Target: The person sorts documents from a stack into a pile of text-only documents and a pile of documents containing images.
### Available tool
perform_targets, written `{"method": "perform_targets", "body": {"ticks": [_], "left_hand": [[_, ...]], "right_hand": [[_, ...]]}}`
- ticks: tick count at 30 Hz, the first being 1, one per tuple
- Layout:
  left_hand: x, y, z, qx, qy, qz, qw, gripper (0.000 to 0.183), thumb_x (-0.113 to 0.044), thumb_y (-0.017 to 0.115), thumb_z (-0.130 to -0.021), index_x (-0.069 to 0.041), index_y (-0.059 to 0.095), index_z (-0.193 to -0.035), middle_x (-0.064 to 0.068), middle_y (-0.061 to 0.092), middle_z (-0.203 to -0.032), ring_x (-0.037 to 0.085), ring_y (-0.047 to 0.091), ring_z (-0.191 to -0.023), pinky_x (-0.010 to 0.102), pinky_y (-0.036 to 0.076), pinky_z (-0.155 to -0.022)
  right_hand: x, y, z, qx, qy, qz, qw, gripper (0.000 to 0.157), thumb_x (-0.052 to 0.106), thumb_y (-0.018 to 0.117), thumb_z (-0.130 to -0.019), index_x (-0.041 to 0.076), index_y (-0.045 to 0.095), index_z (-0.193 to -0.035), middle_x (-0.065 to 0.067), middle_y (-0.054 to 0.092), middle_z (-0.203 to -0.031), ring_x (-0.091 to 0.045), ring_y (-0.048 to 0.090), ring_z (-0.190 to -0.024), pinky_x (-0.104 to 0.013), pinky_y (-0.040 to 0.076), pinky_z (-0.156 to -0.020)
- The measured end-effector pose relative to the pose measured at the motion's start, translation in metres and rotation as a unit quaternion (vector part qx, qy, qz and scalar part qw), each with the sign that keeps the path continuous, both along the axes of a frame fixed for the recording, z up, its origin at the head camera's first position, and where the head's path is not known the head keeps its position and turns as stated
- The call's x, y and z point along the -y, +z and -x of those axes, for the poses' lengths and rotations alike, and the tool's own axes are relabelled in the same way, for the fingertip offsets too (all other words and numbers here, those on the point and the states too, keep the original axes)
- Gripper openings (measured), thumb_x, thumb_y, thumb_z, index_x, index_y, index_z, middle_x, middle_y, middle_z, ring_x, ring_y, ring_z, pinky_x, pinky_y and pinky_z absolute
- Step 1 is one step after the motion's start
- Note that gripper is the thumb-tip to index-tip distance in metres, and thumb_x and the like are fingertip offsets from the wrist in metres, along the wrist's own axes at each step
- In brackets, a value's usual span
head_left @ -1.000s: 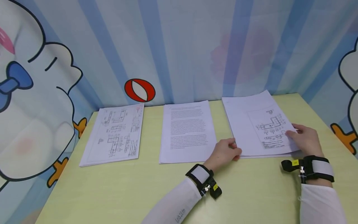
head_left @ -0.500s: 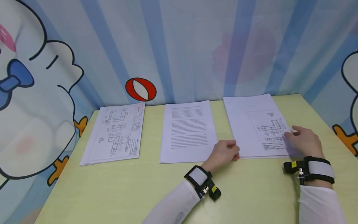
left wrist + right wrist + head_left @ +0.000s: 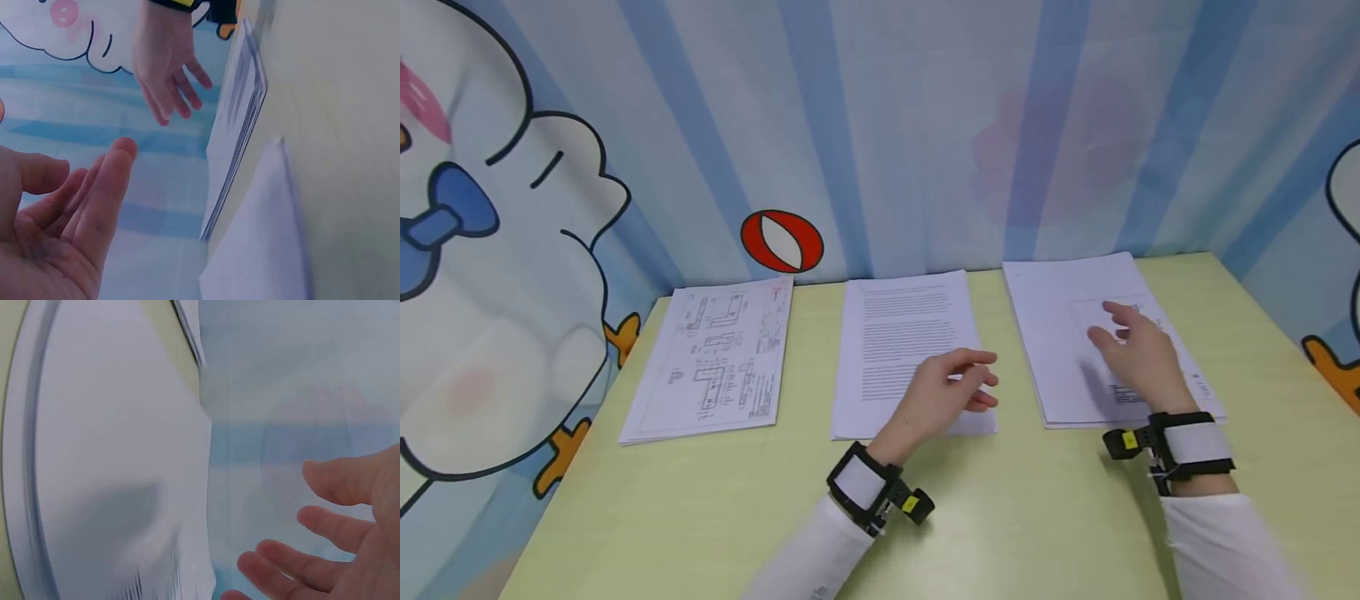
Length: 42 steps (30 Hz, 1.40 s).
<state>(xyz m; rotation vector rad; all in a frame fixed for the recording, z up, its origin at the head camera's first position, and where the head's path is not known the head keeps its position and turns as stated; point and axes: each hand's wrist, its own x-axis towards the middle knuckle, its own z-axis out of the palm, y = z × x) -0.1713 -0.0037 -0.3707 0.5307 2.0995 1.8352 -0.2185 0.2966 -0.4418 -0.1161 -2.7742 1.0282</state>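
Three stacks of printed paper lie in a row on the pale yellow table. Over the lower right of the middle stack (image 3: 898, 333), which bears lines of text, hovers my left hand (image 3: 936, 396), fingers loosely spread and holding nothing. My right hand (image 3: 1138, 350) is raised above the right stack (image 3: 1045, 333), covering part of its technical drawing and casting a shadow on the sheet. In the right wrist view the fingers (image 3: 337, 531) are apart from the paper. The left wrist view shows the left fingers (image 3: 103, 200) relaxed, with air between them and the sheets.
The left stack (image 3: 707, 358), with technical drawings, lies near the table's left edge. Behind the table (image 3: 1015, 508) hangs a blue striped curtain (image 3: 910, 142) with cartoon prints. Both wrists wear strapped cameras.
My right hand let go of the right stack's edge and moved left and up over it. The left hand left that stack's corner and moved left over the middle stack. The lifted sheets settled flat.
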Motion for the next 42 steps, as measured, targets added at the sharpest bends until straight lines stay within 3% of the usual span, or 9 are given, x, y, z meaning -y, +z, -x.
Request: {"method": "perform_targets", "body": {"ticks": [6, 15, 20, 22, 26, 29, 31, 36, 42], "left_hand": [[0.060, 0.012, 0.017, -0.096, 0.060, 0.048, 0.9924, 0.025, -0.016, 0.048, -0.095, -0.007, 0.058, -0.116, 0.014, 0.065, -0.094, 0.022, 0.064, -0.074, 0.036, 0.054, -0.070], [0.150, 0.006, 0.031, -0.172, 0.173, 0.138, 0.9599, 0.027, -0.023, 0.048, -0.095, -0.012, 0.058, -0.117, 0.012, 0.065, -0.098, 0.020, 0.061, -0.082, 0.032, 0.053, -0.070], [0.201, -0.004, 0.032, -0.187, 0.222, 0.224, 0.9302, 0.029, -0.025, 0.045, -0.096, -0.010, 0.058, -0.117, 0.010, 0.066, -0.101, 0.019, 0.056, -0.092, 0.036, 0.048, -0.074], [0.221, -0.016, 0.036, -0.189, 0.238, 0.254, 0.9181, 0.031, -0.028, 0.044, -0.096, -0.010, 0.058, -0.118, 0.011, 0.065, -0.104, 0.022, 0.055, -0.096, 0.040, 0.046, -0.076], [0.278, -0.069, 0.059, -0.198, 0.277, 0.317, 0.8850, 0.039, -0.040, 0.042, -0.095, -0.015, 0.057, -0.121, 0.012, 0.060, -0.112, 0.027, 0.051, -0.099, 0.044, 0.044, -0.074], [0.317, -0.101, 0.071, -0.170, 0.290, 0.373, 0.8648, 0.050, -0.049, 0.038, -0.094, -0.016, 0.050, -0.129, 0.017, 0.049, -0.126, 0.035, 0.045, -0.108, 0.051, 0.042, -0.079], [0.329, -0.099, 0.066, -0.130, 0.287, 0.399, 0.8613, 0.055, -0.051, 0.036, -0.093, -0.013, 0.044, -0.133, 0.021, 0.039, -0.134, 0.040, 0.038, -0.116, 0.059, 0.037, -0.086], [0.330, -0.063, 0.042, -0.041, 0.275, 0.410, 0.8687, 0.054, -0.035, 0.042, -0.095, 0.001, 0.036, -0.135, 0.032, 0.023, -0.141, 0.048, 0.022, -0.126, 0.064, 0.025, -0.098], [0.331, -0.046, 0.029, 0.012, 0.270, 0.442, 0.8555, 0.060, -0.027, 0.044, -0.092, 0.010, 0.026, -0.136, 0.041, -0.002, -0.142, 0.057, 0.006, -0.126, 0.069, 0.018, -0.098]], "right_hand": [[0.079, 0.041, -0.021, -0.052, 0.078, 0.020, 0.995, 0.047, 0.025, 0.048, -0.094, 0.002, 0.039, -0.134, -0.029, 0.044, -0.130, -0.042, 0.046, -0.110, -0.056, 0.041, -0.084], [0.149, 0.036, -0.022, -0.123, 0.123, 0.062, 0.983, 0.040, 0.014, 0.053, -0.090, 0.002, 0.047, -0.128, -0.021, 0.052, -0.125, -0.035, 0.052, -0.106, -0.049, 0.045, -0.082], [0.205, 0.033, -0.024, -0.139, 0.178, 0.041, 0.973, 0.040, 0.017, 0.054, -0.089, 0.006, 0.049, -0.128, -0.017, 0.055, -0.122, -0.028, 0.051, -0.108, -0.045, 0.045, -0.087], [0.225, 0.033, -0.024, -0.141, 0.205, 0.036, 0.968, 0.040, 0.017, 0.054, -0.089, 0.007, 0.049, -0.128, -0.015, 0.055, -0.122, -0.026, 0.050, -0.111, -0.044, 0.043, -0.092], [0.255, 0.035, -0.022, -0.129, 0.248, 0.031, 0.960, 0.042, 0.018, 0.054, -0.090, 0.009, 0.047, -0.130, -0.014, 0.052, -0.128, -0.023, 0.045, -0.118, -0.041, 0.039, -0.097], [0.273, 0.038, -0.021, -0.095, 0.282, 0.007, 0.955, 0.047, 0.021, 0.054, -0.090, 0.009, 0.042, -0.135, -0.017, 0.044, -0.136, -0.026, 0.040, -0.124, -0.043, 0.038, -0.100], [0.283, 0.038, -0.020, -0.067, 0.305, -0.003, 0.950, 0.051, 0.023, 0.054, -0.090, 0.009, 0.039, -0.137, -0.020, 0.039, -0.139, -0.029, 0.037, -0.126, -0.045, 0.036, -0.100], [0.313, 0.036, -0.016, 0.000, 0.337, 0.007, 0.941, 0.054, 0.025, 0.052, -0.092, 0.010, 0.033, -0.140, -0.020, 0.035, -0.142, -0.027, 0.031, -0.130, -0.043, 0.032, -0.104], [0.349, 0.028, -0.011, 0.051, 0.345, 0.022, 0.937, 0.055, 0.028, 0.051, -0.092, 0.012, 0.032, -0.141, -0.014, 0.037, -0.142, -0.021, 0.031, -0.130, -0.037, 0.032, -0.105]]}}
